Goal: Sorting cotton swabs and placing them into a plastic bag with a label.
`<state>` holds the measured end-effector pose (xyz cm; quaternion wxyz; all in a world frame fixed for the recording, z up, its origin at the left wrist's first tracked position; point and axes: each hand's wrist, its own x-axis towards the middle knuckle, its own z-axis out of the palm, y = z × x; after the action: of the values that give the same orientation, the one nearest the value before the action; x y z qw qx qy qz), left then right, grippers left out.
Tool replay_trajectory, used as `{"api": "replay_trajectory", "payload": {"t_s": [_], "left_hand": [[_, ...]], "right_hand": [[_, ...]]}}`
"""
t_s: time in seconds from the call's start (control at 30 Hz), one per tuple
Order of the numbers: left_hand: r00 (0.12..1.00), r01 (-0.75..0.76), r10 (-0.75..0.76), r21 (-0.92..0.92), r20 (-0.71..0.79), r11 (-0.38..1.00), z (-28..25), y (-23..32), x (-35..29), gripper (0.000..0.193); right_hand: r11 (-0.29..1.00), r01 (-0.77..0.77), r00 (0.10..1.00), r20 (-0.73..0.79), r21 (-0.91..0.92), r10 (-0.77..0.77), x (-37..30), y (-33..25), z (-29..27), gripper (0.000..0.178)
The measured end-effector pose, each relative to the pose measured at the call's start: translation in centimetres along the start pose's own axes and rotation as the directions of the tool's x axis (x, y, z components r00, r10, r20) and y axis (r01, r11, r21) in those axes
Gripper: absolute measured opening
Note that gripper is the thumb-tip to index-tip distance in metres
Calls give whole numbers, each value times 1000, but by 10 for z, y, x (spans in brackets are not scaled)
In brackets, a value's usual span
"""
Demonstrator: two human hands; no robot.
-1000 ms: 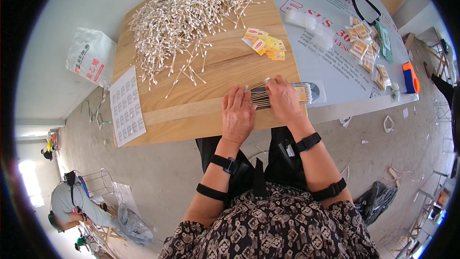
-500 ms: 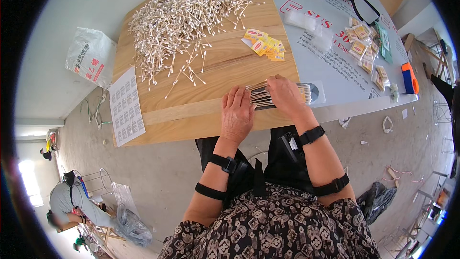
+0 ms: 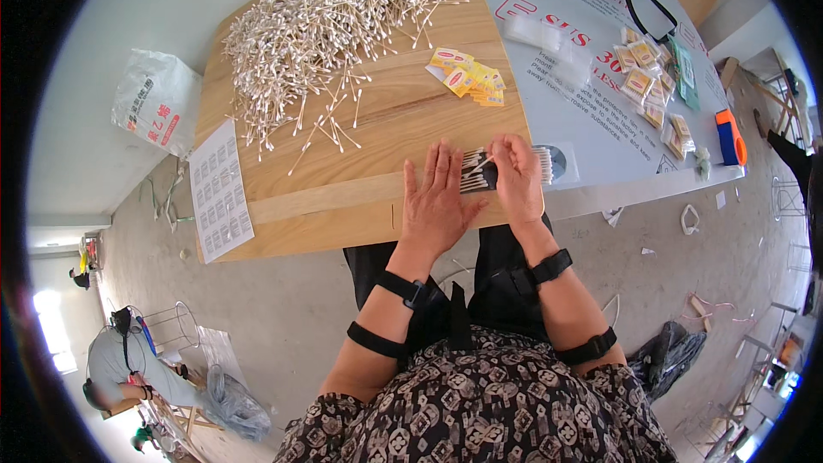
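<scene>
We rest our left hand (image 3: 433, 206) flat, fingers spread, at the left end of a row of cotton swabs (image 3: 546, 168) near the edge of the wooden table (image 3: 403, 120). Our right hand (image 3: 516, 180), just beside it, curls over the row, fingertips bunched; we cannot tell whether they pinch a swab. Beyond our hands we see yellow cards (image 3: 470, 77), then a large swab heap (image 3: 317, 39). Farther right, small packets (image 3: 641, 81) lie on a grey printed sheet (image 3: 583, 141).
</scene>
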<state>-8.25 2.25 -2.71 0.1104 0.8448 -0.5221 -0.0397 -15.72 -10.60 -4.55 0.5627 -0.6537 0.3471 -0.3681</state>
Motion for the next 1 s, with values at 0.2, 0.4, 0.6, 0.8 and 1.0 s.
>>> {"api": "replay_trajectory", "payload": {"t_s": [0.2,0.4,0.6,0.8,1.0], "left_hand": [[1000,-22,22,1,-21,1000,3,-8,4,84],[999,-28,27,-12,-34,1000,3,-9,4,84],[1000,-17,17,-24,6,1000,2,-6,5,85],[1000,-2,3,-38,26,999,3,-11,5,87],[1000,-4,5,-57,14,998,3,-9,7,89]], "right_hand": [[972,156,986,92,-173,-142,-8,-15,-1,9],[943,242,956,219,-226,-193,-5,-21,-7,12],[750,417,900,346,-513,-264,-12,-29,-5,19],[754,450,882,369,-478,-293,-22,-24,-12,41],[986,124,984,114,106,-136,-25,7,-4,50]]}}
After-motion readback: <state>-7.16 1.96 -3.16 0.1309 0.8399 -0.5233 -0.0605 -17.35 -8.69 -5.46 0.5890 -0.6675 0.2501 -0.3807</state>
